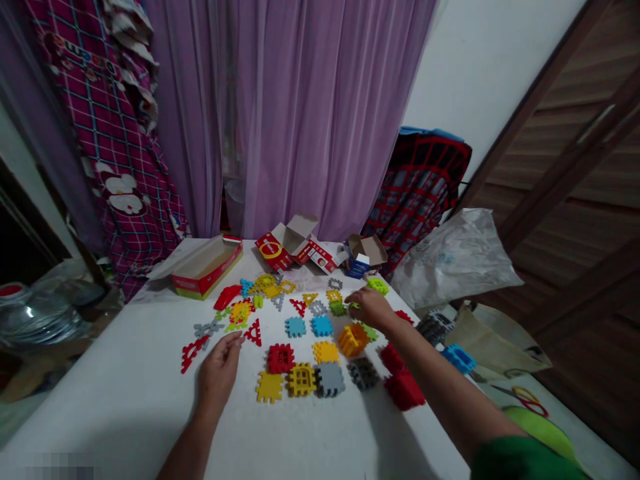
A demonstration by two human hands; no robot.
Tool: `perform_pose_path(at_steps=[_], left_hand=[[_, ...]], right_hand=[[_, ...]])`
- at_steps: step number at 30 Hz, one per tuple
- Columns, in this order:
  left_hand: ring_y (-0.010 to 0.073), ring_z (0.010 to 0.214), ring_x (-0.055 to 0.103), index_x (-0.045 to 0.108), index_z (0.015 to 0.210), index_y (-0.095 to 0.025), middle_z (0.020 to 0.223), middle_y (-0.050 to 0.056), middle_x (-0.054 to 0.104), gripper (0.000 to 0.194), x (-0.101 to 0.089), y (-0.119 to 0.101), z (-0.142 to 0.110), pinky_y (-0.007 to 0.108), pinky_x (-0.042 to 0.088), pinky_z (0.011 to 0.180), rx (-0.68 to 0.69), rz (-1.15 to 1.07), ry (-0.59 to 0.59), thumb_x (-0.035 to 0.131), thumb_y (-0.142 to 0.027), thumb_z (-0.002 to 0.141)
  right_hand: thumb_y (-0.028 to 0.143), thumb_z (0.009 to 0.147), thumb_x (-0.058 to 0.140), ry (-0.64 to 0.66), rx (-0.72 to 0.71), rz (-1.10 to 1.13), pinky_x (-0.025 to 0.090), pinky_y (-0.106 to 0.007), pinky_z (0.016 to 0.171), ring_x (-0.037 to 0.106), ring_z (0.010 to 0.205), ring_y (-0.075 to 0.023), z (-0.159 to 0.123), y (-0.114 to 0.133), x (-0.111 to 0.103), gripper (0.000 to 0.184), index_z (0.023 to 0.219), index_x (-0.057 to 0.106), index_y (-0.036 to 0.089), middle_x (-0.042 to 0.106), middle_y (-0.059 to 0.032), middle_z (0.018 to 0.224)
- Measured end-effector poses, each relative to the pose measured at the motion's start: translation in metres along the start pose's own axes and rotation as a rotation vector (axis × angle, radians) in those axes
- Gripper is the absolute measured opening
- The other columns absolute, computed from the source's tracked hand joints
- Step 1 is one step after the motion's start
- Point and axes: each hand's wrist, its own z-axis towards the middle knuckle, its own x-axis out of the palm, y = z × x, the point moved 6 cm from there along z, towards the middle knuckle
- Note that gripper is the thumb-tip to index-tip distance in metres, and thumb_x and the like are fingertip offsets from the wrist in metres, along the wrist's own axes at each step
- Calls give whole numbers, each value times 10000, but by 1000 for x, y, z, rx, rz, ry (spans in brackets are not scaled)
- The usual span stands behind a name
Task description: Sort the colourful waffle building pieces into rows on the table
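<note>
Green sleeve (523,460) runs into the right forearm, and the right hand (371,309) curves down over small green waffle blocks (339,308) on a white table (130,393), though whether it grips one I cannot tell; an orange block cube (353,340) sits just below it. Left hand (219,369) lies open and empty, fingertips near a red triangular piece (253,333), with square plastic pieces (280,358) spread between both hands
</note>
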Motion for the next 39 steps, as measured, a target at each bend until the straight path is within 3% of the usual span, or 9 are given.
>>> perform_pose_path(at_steps=[3,6,18,25,30,32,35,38,39], left_hand=[[252,945,723,695,1000,-234,966,59,779,451,-1,0,-1,370,568,845,3,3,3,545,-575,747],[262,948,723,693,1005,-234,960,62,779,478,-1,0,-1,386,572,855,-18,8,8,553,-599,730],[269,945,714,687,1009,-209,967,84,770,542,-1,2,-2,399,561,894,-16,-13,2,578,-641,701],[277,980,707,680,1023,-200,977,90,766,582,-1,1,-1,407,550,922,-50,-10,9,578,-658,678],[284,979,707,684,1010,-197,982,88,765,589,-3,-1,-1,404,554,910,-80,1,14,585,-657,656],[276,958,711,683,1009,-198,986,85,763,583,-5,-2,0,395,560,893,-78,3,10,581,-654,661],[253,915,710,685,1012,-199,1006,83,759,566,-10,-16,-2,362,570,842,-9,20,-47,586,-639,670],[240,881,699,697,993,-198,1032,88,754,556,-1,-47,-16,335,572,774,73,13,-63,616,-630,652],[238,877,697,703,980,-197,1034,89,753,549,9,-59,-25,331,570,769,82,-8,-17,623,-629,651]], right_hand=[[95,690,698,81,-73,-33,431,-306,897,637,1055,-232,32,10,18,331,946,773,290,766,-33,978],[101,638,744,157,-130,-81,419,-333,916,632,1068,-252,48,14,35,302,889,765,268,765,-52,940],[180,628,777,286,-248,-211,367,-387,996,623,1077,-284,54,24,56,217,839,742,148,749,-156,1013],[140,718,698,288,-212,-179,396,-373,983,642,1067,-268,56,31,47,106,812,745,155,761,-139,987],[187,886,536,223,-89,-77,471,-326,850,685,984,-257,60,0,2,225,981,736,143,745,-165,1032],[218,929,479,161,-24,-6,480,-303,814,688,962,-245,49,-21,-22,280,1051,722,153,743,-149,1043],[181,927,436,55,56,142,487,-268,795,679,958,-204,10,-45,-44,369,1233,640,158,726,-107,1088],[247,965,354,5,92,358,487,-224,643,666,756,-138,-47,-48,-37,413,1312,551,141,716,-53,905],[336,964,387,-34,131,667,463,-226,583,633,681,-133,-66,-47,-30,407,1269,572,140,687,-36,822]])
